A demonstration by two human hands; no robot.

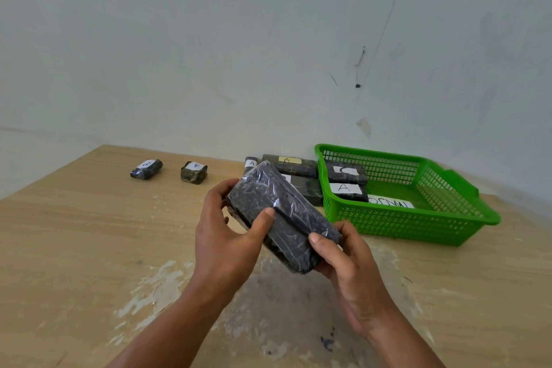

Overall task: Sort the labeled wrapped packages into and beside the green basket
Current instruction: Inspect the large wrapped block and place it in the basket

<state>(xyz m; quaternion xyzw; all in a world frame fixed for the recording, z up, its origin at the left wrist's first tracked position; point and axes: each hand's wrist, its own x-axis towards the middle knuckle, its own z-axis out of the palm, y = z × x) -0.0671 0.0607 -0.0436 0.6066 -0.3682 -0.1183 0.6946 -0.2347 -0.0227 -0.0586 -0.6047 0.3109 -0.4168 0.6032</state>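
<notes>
A pale wall [209, 39] fills the far side of the room, and below it a wooden bench [89, 248] with worn, whitish patches near its front edge carries everything else. On the far right of the bench sits the green basket [418, 219], a low slotted plastic tray set close to the wall. Just left of the basket and nearer, lifted clear of the bench and tilted, is a dark wrapped package [277, 206], its clear film shining; no label shows on the face turned up. The left hand [224, 236] has its grip closed on the package's far left end, thumb pressed on the top face and fingers curled round the far side. The right hand [352, 266] grips the near right end, thumb on top, fingers underneath. Beside the basket's left wall, touching it, lie a long package with a yellow A label [294, 166], a greenish package [307, 188] nearer, and a narrow package marked A [251, 163]. Inside the basket's left end lie two dark packages, the far one [346, 175] with an unclear label, the near one [348, 190] marked A, beside a white paper strip [391, 202]. Far left, well apart, sit a small package marked B [146, 169] and a small cube-like package marked A [194, 172].
</notes>
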